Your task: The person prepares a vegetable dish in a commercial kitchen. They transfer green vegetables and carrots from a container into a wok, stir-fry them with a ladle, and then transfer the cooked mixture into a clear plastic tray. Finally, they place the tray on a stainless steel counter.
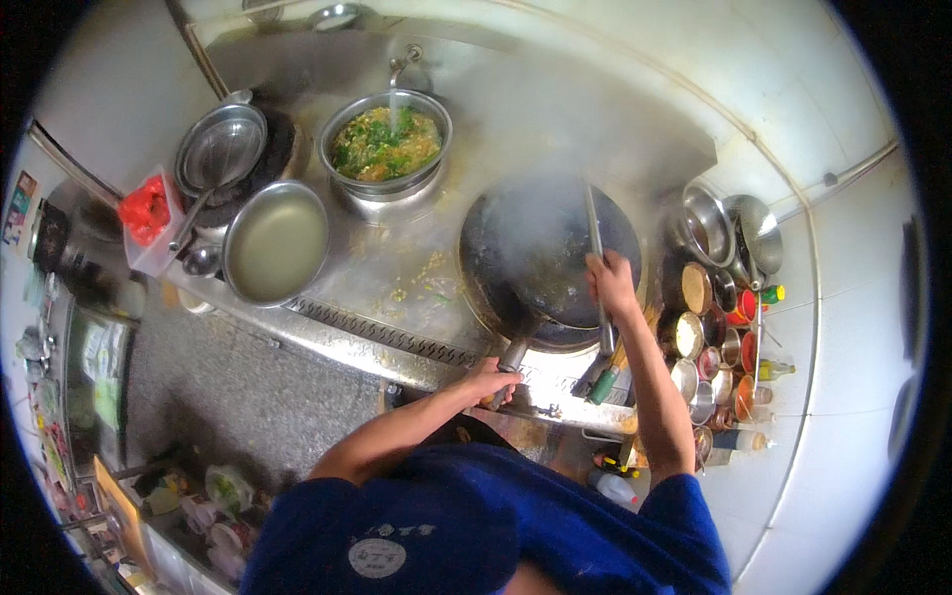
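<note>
A dark wok [506, 245] sits on the round burner of the steel range, with thick steam rising over it. My left hand [497, 383] grips the wok's handle [520, 346] near the range's front edge. The long metal handle of a ladle or spatula [594, 216] is held in my right hand [613, 284], above the wok's right part. Steam hides the tool's working end and blurs the wok's contents. Food scraps [424, 279] lie on the steel to the left of the wok.
A tap [396, 67] runs into a metal pot [446, 141] of leafy food. Further left are a basin of cloudy liquid [275, 242], a strainer [223, 149] and a plastic tub with red bags [152, 253]. Several seasoning bowls [689, 335] crowd the right; a green-handled brush [604, 385] lies by the wok.
</note>
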Motion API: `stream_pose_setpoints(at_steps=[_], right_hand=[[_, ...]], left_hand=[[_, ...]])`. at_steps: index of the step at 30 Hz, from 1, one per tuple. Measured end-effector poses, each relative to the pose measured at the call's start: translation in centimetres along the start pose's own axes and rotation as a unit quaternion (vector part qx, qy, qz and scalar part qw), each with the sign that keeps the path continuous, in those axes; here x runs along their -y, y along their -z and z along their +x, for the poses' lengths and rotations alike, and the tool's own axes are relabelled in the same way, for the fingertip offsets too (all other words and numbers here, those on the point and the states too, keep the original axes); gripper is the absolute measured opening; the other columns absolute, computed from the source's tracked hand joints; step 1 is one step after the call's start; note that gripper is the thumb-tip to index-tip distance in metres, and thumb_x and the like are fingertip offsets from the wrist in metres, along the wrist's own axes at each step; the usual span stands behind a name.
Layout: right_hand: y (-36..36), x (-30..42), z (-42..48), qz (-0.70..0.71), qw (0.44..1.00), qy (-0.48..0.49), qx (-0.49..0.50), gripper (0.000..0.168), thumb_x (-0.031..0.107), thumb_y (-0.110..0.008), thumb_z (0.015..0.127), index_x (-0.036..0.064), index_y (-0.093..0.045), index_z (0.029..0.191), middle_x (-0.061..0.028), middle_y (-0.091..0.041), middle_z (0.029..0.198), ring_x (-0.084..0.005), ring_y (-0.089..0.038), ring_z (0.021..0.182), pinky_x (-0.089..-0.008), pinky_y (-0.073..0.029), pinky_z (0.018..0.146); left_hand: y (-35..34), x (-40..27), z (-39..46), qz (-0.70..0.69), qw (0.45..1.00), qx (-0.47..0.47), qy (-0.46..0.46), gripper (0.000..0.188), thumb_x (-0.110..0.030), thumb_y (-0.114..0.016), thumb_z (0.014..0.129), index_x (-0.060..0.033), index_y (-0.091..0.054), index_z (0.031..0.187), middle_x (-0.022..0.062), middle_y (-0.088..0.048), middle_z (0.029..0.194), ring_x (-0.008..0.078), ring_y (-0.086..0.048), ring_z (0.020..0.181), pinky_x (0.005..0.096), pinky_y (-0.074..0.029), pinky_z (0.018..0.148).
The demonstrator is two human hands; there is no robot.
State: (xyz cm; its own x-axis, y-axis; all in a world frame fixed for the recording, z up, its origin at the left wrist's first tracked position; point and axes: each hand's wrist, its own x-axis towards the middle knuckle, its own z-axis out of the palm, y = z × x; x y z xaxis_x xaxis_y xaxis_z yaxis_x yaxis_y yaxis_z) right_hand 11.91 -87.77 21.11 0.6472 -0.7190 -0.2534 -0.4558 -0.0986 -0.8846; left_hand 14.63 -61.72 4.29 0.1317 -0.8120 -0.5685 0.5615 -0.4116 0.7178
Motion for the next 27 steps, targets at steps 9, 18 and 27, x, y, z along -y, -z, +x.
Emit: stream_pose_setpoints(at_steps=[9, 18, 27], right_hand=[[2.4, -15.4, -11.3, -0.234, 0.968, -0.023, -0.084, 0.031, 0.026, -0.057, 0.096, -0.003, -0.06, 0.083, -0.0145, -0.059, 0.063, -0.0284, -0.059, 0.054, -0.0417, -0.045, 0.05], [-1.0, -9.8, -11.1, 0.741, 0.576, -0.302, 0.168, 0.039, 0.026, -0.04, 0.102, -0.011, -0.053, 0.108, 0.0007, -0.051, 0.066, -0.0102, -0.048, 0.046, -0.028, -0.04, 0.042], [-2.1, 3.8, -1.0, 0.62, 0.72, -0.234, 0.206, 0.031, 0.023, -0.047, 0.101, -0.006, -0.051, 0.108, 0.0051, -0.049, 0.067, -0.0081, -0.048, 0.047, -0.0251, -0.038, 0.042]], left_hand=[[17.5, 2.2, -9.2, -0.086, 0.981, -0.171, -0.023, 0.028, -0.021, -0.066, 0.093, -0.0012, -0.062, 0.113, 0.0117, -0.071, 0.094, 0.0197, -0.07, 0.082, 0.0324, -0.059, 0.071], [22.2, 4.1, -16.8, -0.173, 0.946, -0.259, -0.09, 0.026, -0.021, -0.069, 0.092, -0.0019, -0.061, 0.108, 0.0119, -0.069, 0.09, 0.0207, -0.069, 0.076, 0.0329, -0.058, 0.067], [21.6, 8.4, -17.8, -0.225, 0.933, -0.268, -0.087, 0.024, -0.02, -0.066, 0.094, -0.002, -0.062, 0.109, 0.0151, -0.072, 0.093, 0.023, -0.071, 0.076, 0.0343, -0.059, 0.067]])
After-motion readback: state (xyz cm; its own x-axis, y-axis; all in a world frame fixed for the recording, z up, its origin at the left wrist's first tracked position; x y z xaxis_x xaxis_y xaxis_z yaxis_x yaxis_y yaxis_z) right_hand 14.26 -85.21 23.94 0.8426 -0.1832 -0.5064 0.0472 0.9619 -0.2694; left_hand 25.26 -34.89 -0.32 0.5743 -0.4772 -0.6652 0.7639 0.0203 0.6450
